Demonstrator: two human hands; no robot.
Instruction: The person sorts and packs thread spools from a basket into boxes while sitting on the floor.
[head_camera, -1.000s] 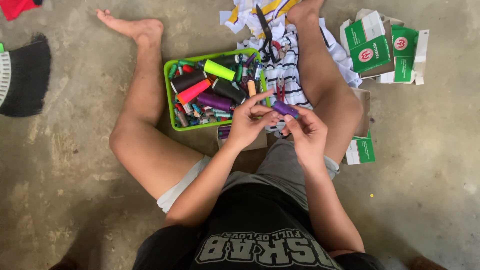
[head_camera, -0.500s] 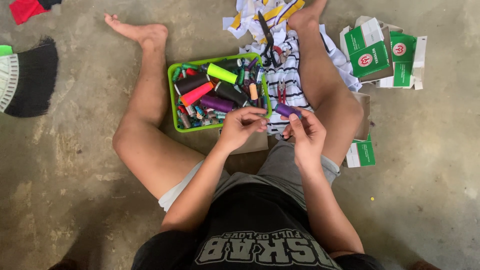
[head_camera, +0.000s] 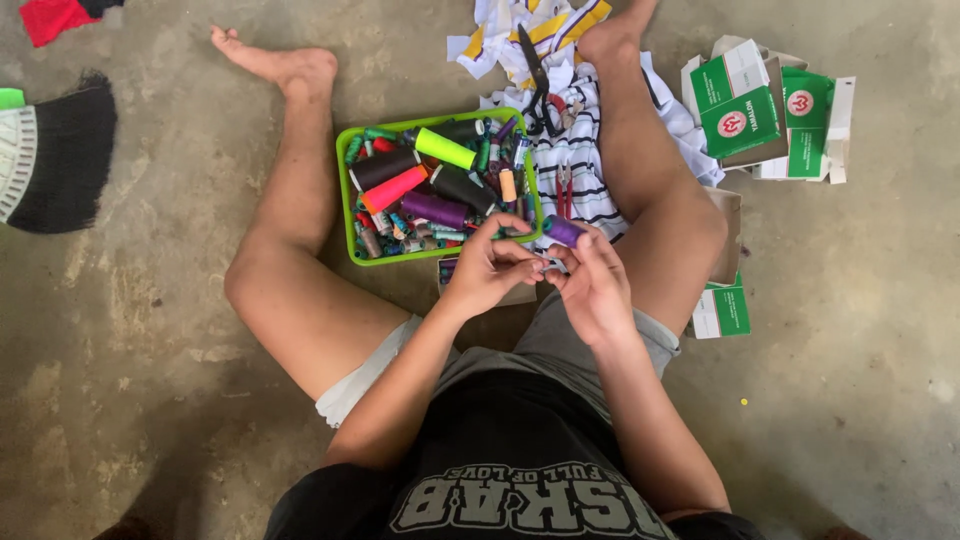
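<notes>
Head view: seated on the concrete floor (head_camera: 150, 330), the person pinches something too small to make out between the fingertips of the left hand (head_camera: 490, 268), while the right hand (head_camera: 592, 285) grips a purple thread spool (head_camera: 564, 231) just beside the green tray (head_camera: 345, 190) of spools. Judged best: keep both hands close, thread taut, elbows steady.

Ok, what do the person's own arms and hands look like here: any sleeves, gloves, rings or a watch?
Both arms are bare along all that shows, with no sleeve over them. The left hand and right hand wear no gloves, and no ring, watch or bracelet shows. The only clothing in view is a black top with pale block lettering and grey shorts.
</notes>
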